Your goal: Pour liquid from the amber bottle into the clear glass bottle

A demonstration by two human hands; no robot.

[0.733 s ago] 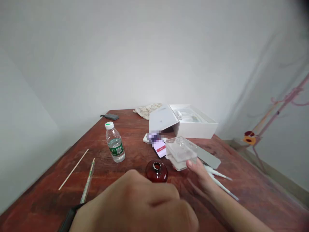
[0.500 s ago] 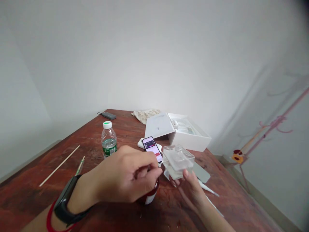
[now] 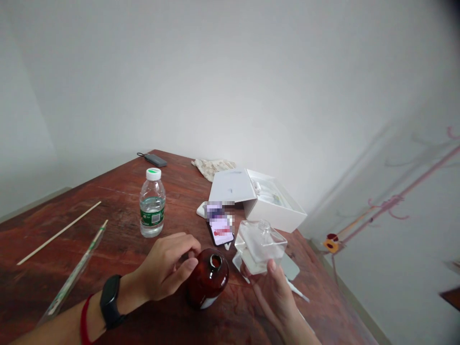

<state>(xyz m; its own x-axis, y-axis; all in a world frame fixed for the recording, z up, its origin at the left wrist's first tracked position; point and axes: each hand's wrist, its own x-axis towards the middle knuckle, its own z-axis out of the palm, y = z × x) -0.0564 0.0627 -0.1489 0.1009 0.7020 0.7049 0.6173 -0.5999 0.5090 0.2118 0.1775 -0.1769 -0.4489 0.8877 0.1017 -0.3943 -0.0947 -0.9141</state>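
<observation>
**Left hand [image 3: 163,270] beside amber bottle [image 3: 207,280]; right hand [image 3: 276,302] on glass bottle [image 3: 259,245]**

On the table [image 3: 108,249], working left to right: a wooden stick [image 3: 59,233] lies diagonally, with a slim green-marked tube [image 3: 75,273] just right of it. A capped water bottle [image 3: 152,203] stands upright beyond them.

The left hand is half open, its fingers [image 3: 181,244] curled at the amber bottle's left shoulder; contact cannot be confirmed. The amber bottle lies directly right of that hand, uncapped, its long axis rising from the table and leaning slightly right in view. The left hand is the nearer of the two, though the right hand is also close.

A phone [image 3: 220,229] lies beyond the amber bottle. The right hand holds the square glass bottle, thumb [image 3: 272,266] on its near face, its long side running left to right. Whether its base meets the table cannot be told. A white box [image 3: 276,203] stands behind it.
</observation>
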